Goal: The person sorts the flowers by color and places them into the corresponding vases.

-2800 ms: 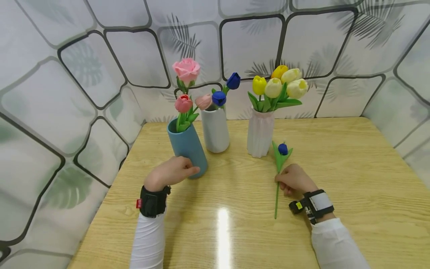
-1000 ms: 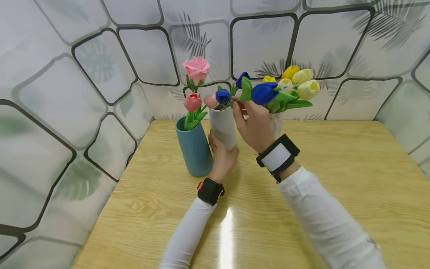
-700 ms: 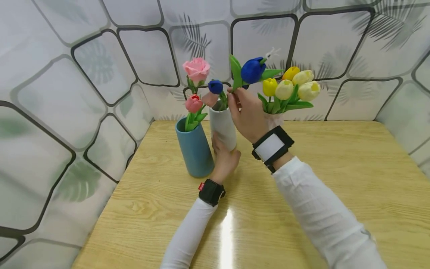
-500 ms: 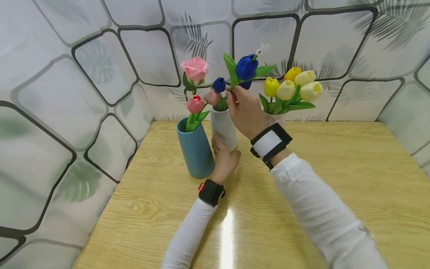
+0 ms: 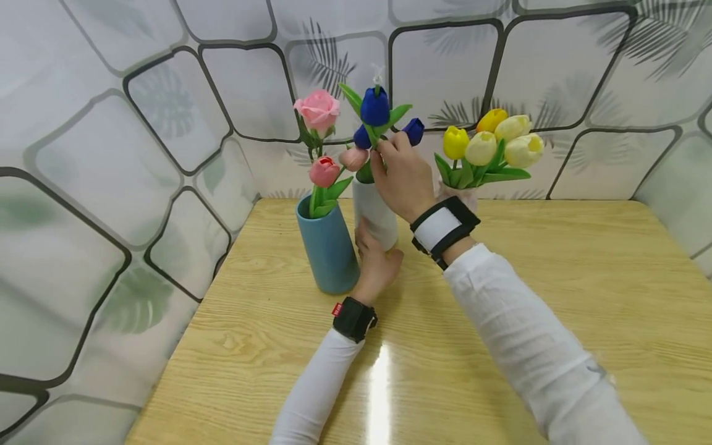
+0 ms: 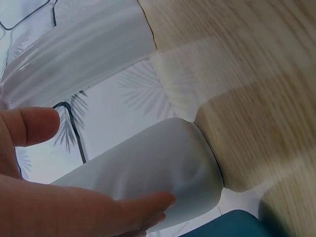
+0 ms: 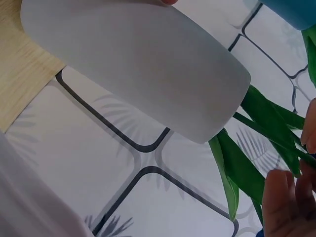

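My right hand (image 5: 405, 176) pinches a blue tulip (image 5: 375, 106) with green leaves just above the mouth of the white vase (image 5: 374, 207). The bloom points up; part of its stem is hidden behind the hand. Two more blue tulips show close by, one (image 5: 361, 137) left of the hand and one (image 5: 414, 131) right of it. In the right wrist view a green stem (image 7: 264, 127) runs from the vase mouth to the fingers (image 7: 279, 197). My left hand (image 5: 378, 269) rests against the vase's lower side, its fingers (image 6: 133, 207) fairly straight and the thumb apart.
Left of the white vase stands a blue vase (image 5: 328, 253) holding pink flowers. To the right, a pale pink fluted vase (image 5: 464, 194) with yellow and cream tulips is partly behind the right arm. A patterned curtain (image 5: 445, 74) backs the wooden table (image 5: 250, 371).
My right hand picked the blue tulip up off the table and brought it over the white vase, then turned it upright and leftward. My left hand moved from the blue vase to the white one.
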### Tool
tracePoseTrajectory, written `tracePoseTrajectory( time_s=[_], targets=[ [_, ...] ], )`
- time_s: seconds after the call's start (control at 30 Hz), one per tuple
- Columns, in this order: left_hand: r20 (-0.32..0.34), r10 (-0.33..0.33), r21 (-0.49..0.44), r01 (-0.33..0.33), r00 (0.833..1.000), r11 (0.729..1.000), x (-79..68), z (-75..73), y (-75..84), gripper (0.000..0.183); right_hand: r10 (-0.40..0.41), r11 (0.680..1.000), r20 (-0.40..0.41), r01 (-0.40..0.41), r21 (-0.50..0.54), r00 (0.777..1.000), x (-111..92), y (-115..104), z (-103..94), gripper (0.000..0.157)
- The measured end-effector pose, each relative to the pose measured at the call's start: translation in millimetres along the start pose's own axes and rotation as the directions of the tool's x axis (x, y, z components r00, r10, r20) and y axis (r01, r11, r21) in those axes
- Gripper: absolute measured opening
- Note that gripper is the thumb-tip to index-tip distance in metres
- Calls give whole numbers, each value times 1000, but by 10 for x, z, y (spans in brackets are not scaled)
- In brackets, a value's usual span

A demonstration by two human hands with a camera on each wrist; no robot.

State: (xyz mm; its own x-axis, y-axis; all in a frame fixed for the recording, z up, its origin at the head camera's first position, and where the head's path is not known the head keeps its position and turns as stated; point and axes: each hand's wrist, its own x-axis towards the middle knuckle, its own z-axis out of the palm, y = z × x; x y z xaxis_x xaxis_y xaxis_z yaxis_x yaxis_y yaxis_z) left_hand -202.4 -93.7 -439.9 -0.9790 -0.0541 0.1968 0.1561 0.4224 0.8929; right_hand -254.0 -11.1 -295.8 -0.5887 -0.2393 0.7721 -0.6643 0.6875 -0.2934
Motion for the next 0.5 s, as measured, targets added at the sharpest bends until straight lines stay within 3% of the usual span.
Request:
tracePoseTrajectory(
  time_s=[0.1,0.23,0.5],
  targets=[
    [9,-13,6,13,1000,1000,5,-2,-16,91,68,997,104,-70,17,992,10,7,37,26],
    [15,-26,7,25,1000,1000,1,-4,-10,91,140,988,231,-150,27,963,7,52,100,30],
    [10,-33,-6,33,999,999,0,7,16,90,225,974,349,-222,-51,909,31,139,207,38]
  ],
)
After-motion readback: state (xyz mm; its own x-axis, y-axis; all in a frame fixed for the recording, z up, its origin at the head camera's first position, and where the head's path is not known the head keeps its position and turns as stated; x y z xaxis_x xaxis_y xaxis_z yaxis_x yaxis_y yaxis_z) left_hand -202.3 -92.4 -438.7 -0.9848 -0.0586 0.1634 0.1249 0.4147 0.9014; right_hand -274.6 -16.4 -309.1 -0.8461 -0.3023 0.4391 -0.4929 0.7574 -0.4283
